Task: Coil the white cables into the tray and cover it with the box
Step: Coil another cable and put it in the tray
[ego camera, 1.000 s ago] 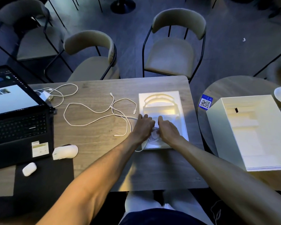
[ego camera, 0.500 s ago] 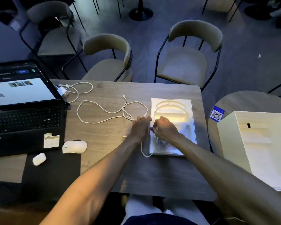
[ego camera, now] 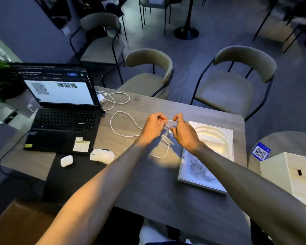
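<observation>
White cable (ego camera: 129,136) is pinched btwn L hand (ego camera: 153,127) & R hand (ego camera: 182,133), fingers curled, just left of the tray (ego camera: 201,185); its loop is spread on the table (ego camera: 148,191) twd the laptop (ego camera: 64,119). A coiled cable (ego camera: 196,167) is seated in the tray's near recess. The box (ego camera: 288,174) is parked far right.

left of left hand (ego camera: 153,128): open black laptop (ego camera: 64,121) | right of right hand (ego camera: 184,135): white moulded tray (ego camera: 198,181) | nearside: grey wooden tabletop (ego camera: 157,191) free
</observation>
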